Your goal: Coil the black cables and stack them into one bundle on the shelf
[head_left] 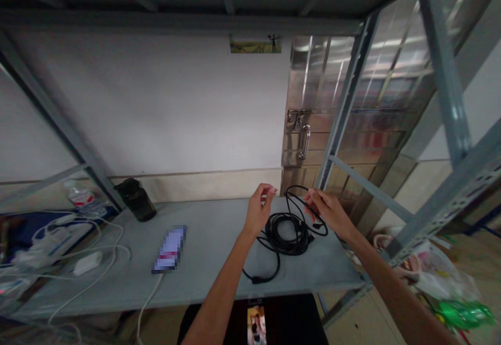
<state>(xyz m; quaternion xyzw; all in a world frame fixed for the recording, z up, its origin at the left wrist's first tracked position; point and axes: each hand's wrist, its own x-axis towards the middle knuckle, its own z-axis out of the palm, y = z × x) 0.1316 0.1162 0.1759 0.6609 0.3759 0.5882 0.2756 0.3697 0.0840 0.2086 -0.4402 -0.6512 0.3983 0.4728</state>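
A coiled black cable [273, 234] lies on the grey shelf board [211, 251], one plug end resting in front of the coil. Above the coil's right side, my right hand [327, 212] is closed around a loose loop of this cable, with another dark connector hanging just below the fingers. To the left, my left hand [260, 209] hovers over the coil's back edge. Its thumb and fingers are pinched together, and I cannot make out anything between them.
A phone [170, 248] with a white cord, a dark cup [135, 200], a water bottle [83, 199] and a white adapter [87, 263] are on the left. Metal posts [344, 105] frame the board. Another lit phone [256, 324] is below the front edge.
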